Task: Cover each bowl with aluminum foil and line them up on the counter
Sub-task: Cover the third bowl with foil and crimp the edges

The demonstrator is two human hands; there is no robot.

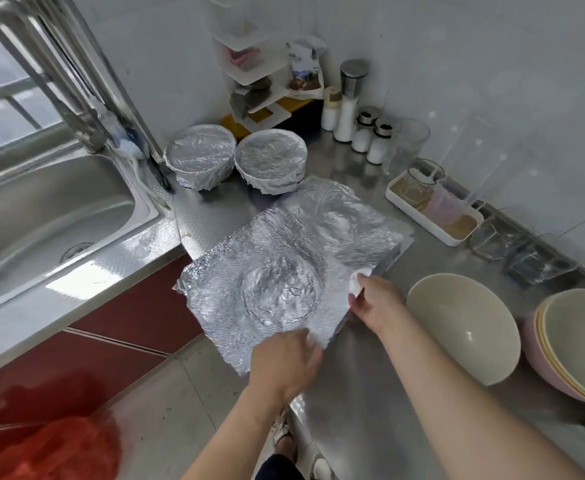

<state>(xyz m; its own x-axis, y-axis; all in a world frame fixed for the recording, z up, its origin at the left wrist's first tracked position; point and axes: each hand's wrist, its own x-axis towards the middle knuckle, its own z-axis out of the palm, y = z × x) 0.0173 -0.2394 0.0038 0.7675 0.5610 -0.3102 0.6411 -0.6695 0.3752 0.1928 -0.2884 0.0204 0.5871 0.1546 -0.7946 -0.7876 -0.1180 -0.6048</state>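
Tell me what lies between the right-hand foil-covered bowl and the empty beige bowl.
Head view: the far end of the large foil sheet lies there, then a bare strip of steel counter.

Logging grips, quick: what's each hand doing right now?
Left hand: grips the near edge of the foil sheet.
Right hand: pinches the foil sheet's right edge.

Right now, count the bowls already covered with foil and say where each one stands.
2. One foil-covered bowl stands at the back of the counter beside the sink; the second bowl stands right of it. The foil sheet in front may hide a third.
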